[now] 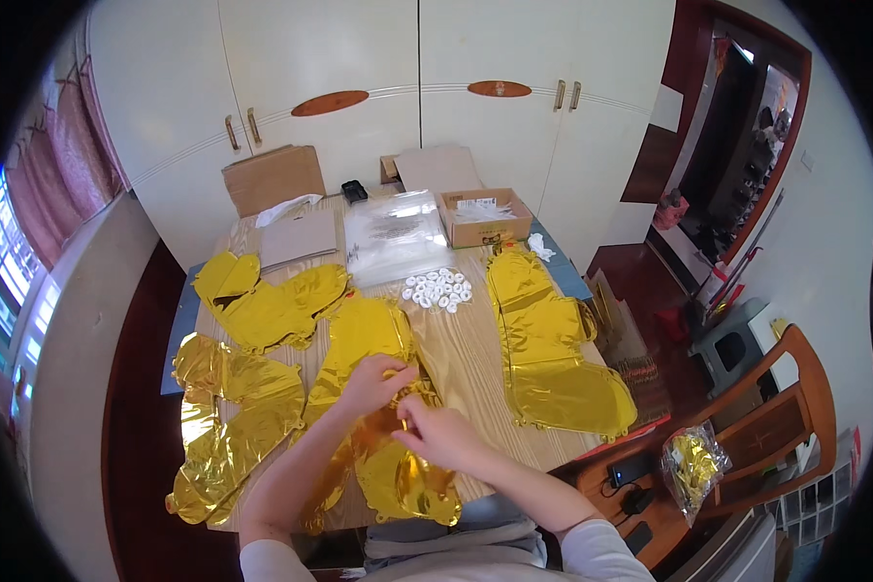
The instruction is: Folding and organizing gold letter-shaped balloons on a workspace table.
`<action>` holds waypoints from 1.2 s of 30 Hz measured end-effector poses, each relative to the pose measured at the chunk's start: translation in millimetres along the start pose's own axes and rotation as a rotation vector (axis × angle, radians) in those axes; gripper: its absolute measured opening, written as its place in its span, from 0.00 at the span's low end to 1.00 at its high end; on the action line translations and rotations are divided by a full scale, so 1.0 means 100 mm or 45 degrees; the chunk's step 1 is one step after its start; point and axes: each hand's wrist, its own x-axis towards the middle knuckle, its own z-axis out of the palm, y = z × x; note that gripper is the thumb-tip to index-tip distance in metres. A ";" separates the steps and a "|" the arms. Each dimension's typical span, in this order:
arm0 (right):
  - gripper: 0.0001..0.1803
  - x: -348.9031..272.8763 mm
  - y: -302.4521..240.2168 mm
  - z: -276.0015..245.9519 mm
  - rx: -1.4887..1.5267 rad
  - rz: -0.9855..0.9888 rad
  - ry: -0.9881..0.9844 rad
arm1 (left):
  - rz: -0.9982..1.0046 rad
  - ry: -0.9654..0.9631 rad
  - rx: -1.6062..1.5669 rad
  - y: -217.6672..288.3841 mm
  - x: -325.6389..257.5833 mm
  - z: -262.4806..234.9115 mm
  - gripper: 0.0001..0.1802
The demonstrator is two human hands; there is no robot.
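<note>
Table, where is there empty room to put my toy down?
Bare wood table shows between the middle gold foil pile and the right gold foil pile, below the small white rings. The left side is crowded with foil, the far end with bags and boxes.

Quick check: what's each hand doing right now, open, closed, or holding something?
Left hand: fingers closed on the gold foil balloon on the wooden table.
Right hand: fingers pinching the same gold foil balloon.
</note>
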 end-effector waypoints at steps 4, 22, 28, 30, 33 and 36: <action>0.18 0.05 -0.06 0.09 0.082 -0.048 -0.108 | -0.190 0.134 -0.018 -0.20 0.07 0.03 0.15; 0.26 -0.26 0.96 -0.10 -0.419 -0.513 -0.017 | -0.007 0.171 0.314 -0.38 -0.02 -0.05 0.10; 0.21 -0.34 0.97 -0.10 -0.443 -0.585 0.009 | -0.003 0.161 0.296 -0.48 -0.02 -0.04 0.11; 0.20 -0.38 0.97 -0.10 -0.456 -0.589 0.014 | -0.005 0.152 0.216 -0.44 -0.02 -0.05 0.11; 0.20 -0.42 0.97 -0.10 -0.485 -0.587 0.032 | -0.034 0.133 0.207 -0.42 -0.02 -0.06 0.10; 0.20 -0.43 0.97 -0.09 -0.514 -0.594 0.037 | 0.053 0.162 0.228 -0.49 -0.02 -0.05 0.13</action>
